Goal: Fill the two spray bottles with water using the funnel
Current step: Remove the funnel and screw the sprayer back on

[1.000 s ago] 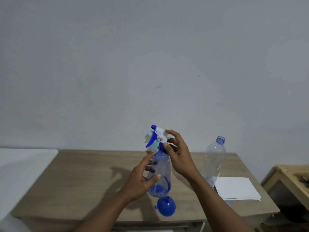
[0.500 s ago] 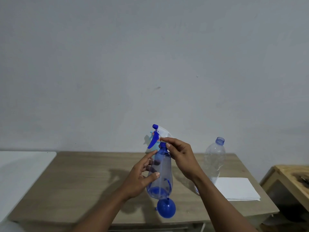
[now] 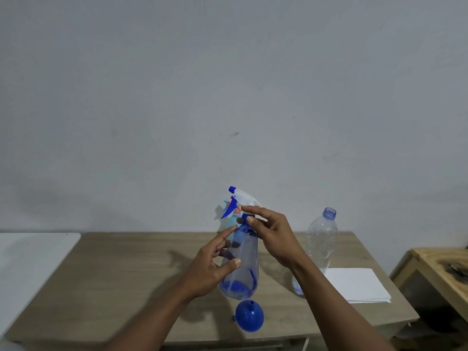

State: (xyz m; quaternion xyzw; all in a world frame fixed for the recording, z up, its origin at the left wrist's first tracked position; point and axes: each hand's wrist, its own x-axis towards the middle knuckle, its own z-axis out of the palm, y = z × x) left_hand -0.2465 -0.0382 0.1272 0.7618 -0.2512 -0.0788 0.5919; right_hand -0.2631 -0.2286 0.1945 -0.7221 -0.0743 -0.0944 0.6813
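A clear blue spray bottle (image 3: 243, 264) with a white and blue trigger head (image 3: 240, 198) stands at the middle of the wooden table (image 3: 121, 274). My left hand (image 3: 215, 267) wraps around its body. My right hand (image 3: 271, 234) pinches the blue collar under the trigger head. Behind it, mostly hidden, is a second spray bottle (image 3: 229, 219), light blue with a pink part. A blue funnel (image 3: 249, 316) lies mouth-down just in front of the held bottle. A clear plastic water bottle (image 3: 320, 239), uncapped, stands to the right, its base behind my right forearm.
A stack of white paper (image 3: 357, 287) lies at the table's right. A white surface (image 3: 27, 254) adjoins the table on the left. A low wooden table (image 3: 440, 267) stands apart on the right. A grey wall rises right behind the table.
My right hand has shifted from around the trigger head down to the collar at the neck. The trigger head has turned slightly. My left hand has kept hold of the bottle body.
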